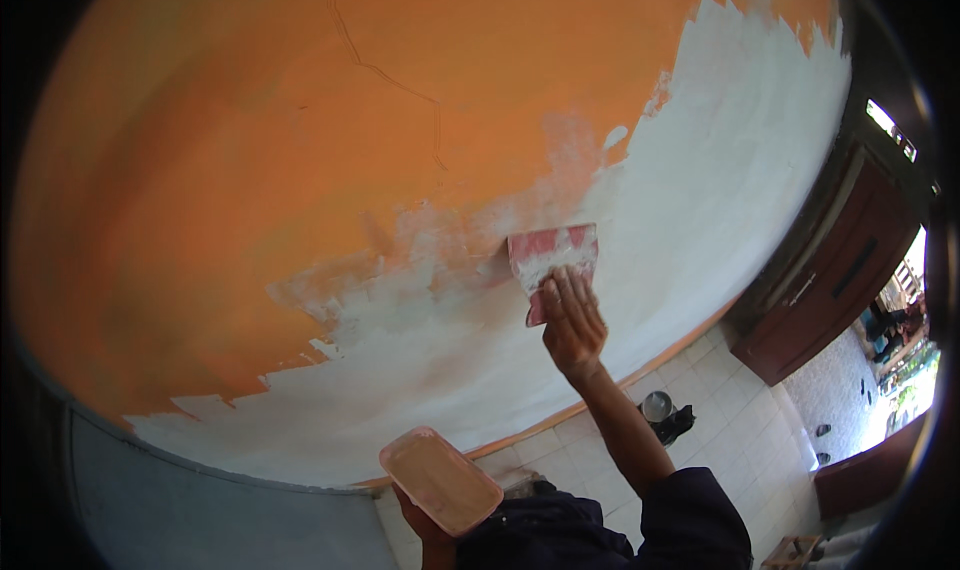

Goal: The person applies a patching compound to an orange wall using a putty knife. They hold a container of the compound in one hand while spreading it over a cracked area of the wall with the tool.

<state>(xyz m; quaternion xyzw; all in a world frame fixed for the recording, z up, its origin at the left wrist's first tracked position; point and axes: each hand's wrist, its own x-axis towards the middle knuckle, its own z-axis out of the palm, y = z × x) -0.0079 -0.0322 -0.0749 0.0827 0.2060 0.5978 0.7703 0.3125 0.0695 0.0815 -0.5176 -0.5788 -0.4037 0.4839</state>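
My right hand (pixel 573 315) is closed round a red putty scraper (pixel 553 248) smeared with white. The scraper's wide edge lies against the wall, near the border between its orange paint (pixel 240 200) and the white coating (pixel 700 200). Low in front of me, my left hand (pixel 425 518) holds a rectangular tray (pixel 442 480) with a pinkish rim and a pale, smooth surface. Most of the left fingers are hidden beneath the tray. Thin, streaky white covers the orange just left of the scraper.
A thin crack (pixel 385 75) runs down the orange wall. On the tiled floor (pixel 720 390) stand a round container (pixel 656 406) and a black bag-like thing (pixel 677 425). A brown door (pixel 830 270) stands by a bright doorway at right. A grey panel (pixel 200 500) fills the lower left.
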